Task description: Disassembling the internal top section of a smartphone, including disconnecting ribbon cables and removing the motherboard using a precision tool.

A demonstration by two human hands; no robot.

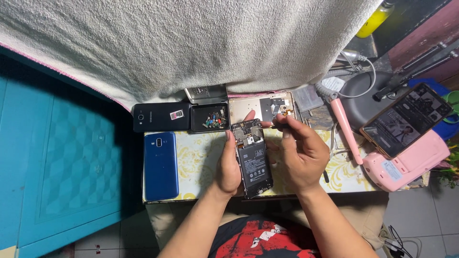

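Note:
My left hand (228, 167) holds an opened phone (252, 160) by its left edge, its back off so the black battery and the circuit board at the top show. My right hand (299, 155) rests against the phone's right side, its thumb and forefinger pinched together just above the board on something too small to make out. Behind the hands lies the phone's gold back cover (260, 106), inner side up.
A blue phone (161, 165) and a black phone (158, 117) lie at the left of the small patterned table (201, 157). A small black tray of tiny parts (209, 118) sits beside them. A lit phone (406, 119) leans on a pink device (406, 165) at right. A white towel (191, 43) hangs above.

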